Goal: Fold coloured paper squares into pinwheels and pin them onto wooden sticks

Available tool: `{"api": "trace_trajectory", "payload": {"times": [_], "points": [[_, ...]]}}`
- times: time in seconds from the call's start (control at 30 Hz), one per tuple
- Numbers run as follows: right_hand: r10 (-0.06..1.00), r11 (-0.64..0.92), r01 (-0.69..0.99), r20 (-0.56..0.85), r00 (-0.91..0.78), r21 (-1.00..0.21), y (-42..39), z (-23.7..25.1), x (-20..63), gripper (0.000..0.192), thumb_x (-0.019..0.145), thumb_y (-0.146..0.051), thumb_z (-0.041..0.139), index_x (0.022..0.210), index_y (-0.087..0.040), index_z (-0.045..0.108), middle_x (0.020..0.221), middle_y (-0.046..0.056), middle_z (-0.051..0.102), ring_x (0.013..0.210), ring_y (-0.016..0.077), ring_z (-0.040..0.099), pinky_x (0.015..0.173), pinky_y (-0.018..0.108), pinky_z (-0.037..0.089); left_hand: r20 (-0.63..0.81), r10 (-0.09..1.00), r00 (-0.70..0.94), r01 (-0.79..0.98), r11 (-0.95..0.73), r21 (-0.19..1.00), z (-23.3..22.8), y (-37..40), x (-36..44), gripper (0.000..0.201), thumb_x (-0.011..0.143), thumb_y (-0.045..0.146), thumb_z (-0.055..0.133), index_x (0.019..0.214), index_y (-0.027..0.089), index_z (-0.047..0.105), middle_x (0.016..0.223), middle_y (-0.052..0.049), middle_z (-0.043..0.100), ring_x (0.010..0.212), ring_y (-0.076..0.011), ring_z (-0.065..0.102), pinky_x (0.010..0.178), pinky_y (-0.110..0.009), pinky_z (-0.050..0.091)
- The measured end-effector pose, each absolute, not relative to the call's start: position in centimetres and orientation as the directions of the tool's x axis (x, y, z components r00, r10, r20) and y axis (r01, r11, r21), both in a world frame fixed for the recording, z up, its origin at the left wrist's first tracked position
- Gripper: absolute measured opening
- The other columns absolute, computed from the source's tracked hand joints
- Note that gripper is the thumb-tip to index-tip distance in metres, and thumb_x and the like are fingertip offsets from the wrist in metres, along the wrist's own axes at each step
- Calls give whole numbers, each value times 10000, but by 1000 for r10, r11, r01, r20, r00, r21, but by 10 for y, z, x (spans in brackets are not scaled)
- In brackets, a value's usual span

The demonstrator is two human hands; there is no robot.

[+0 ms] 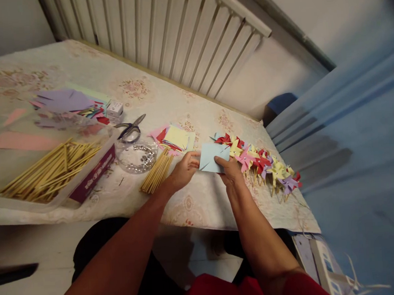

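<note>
Taking the scissors (131, 128) near the middle of the worktop (200, 200) as the landmark: far to their left lies a shallow box (88, 178) filled with thin wooden sticks (48, 167), and beyond that box, a heap of purple and pink paper sheets (65, 102). Just below the scissors stands a clear round dish (136, 158) holding small silvery bits too small to tell apart. Right of the dish lies a loose bundle of sticks (156, 172), and right of the scissors, a small stack of cut coloured squares (175, 137), yellow on top.

Further right, the left hand (181, 170) pinches the left edge of a light blue paper square (212, 157) between thumb and fingers. The right hand (231, 168) grips the same square at its right side, thumb on top. The square is held just above the worktop, with slits cut in from its corners.

Farthest right of the scissors, behind the right hand, a row of finished paper pinwheels (261, 161) in red, yellow, pink and purple stretches toward the worktop's edge.
</note>
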State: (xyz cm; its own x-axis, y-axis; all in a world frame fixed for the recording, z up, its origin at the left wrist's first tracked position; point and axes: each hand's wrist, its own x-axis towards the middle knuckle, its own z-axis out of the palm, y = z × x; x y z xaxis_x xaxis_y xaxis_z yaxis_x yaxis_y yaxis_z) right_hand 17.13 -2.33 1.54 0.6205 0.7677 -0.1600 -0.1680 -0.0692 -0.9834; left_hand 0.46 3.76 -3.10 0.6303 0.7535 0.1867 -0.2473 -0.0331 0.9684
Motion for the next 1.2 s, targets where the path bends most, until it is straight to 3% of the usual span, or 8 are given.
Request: {"api": "trace_trajectory", "payload": {"times": [0.1,0.23,0.43,0.6,0.83,1.2], "points": [[784,-86,-222,-203,586,-971,-25,16,172,424,510,-256,814,890,-194,634,764,8,736,652,211,683,627,355,584,204,728,654,-217,-78,973,-28,36,3,377,738,110,502,1087,185,623,1071,-53,690,1017,-165,629,931,-306,463],[811,-123,-231,-232,537,-965,-27,14,171,418,511,-269,821,875,-185,634,742,13,730,621,209,674,625,360,579,176,727,664,-147,-104,984,-24,35,0,346,739,123,490,1021,178,683,1032,-38,700,949,-165,625,867,-280,465],[822,-147,-186,-225,523,-971,-29,14,162,417,493,-271,820,863,-169,658,743,15,734,610,184,651,622,321,550,165,745,646,-195,-48,980,-22,36,0,213,727,171,550,906,169,665,903,-27,685,850,-156,618,788,-268,470],[842,-147,-119,-188,506,-982,-30,15,157,339,503,-261,808,795,-162,667,679,-9,713,559,144,606,586,272,510,205,746,634,-192,-105,976,-19,36,-2,109,764,236,594,833,170,647,836,-19,651,824,-156,588,783,-273,458],[872,-178,18,-150,465,-984,-31,9,157,265,571,-299,779,766,-158,669,649,-17,692,557,140,585,593,266,482,252,751,610,-120,-227,966,-13,35,-5,196,841,331,544,759,174,626,804,-13,586,815,-152,537,786,-269,428],[888,-175,1,-157,432,-985,-31,5,152,278,575,-283,765,811,-163,681,736,-7,717,608,145,613,650,274,491,76,813,577,-257,92,962,-23,37,3,173,776,323,630,774,173,543,660,26,575,632,-107,534,634,-239,420]]}}
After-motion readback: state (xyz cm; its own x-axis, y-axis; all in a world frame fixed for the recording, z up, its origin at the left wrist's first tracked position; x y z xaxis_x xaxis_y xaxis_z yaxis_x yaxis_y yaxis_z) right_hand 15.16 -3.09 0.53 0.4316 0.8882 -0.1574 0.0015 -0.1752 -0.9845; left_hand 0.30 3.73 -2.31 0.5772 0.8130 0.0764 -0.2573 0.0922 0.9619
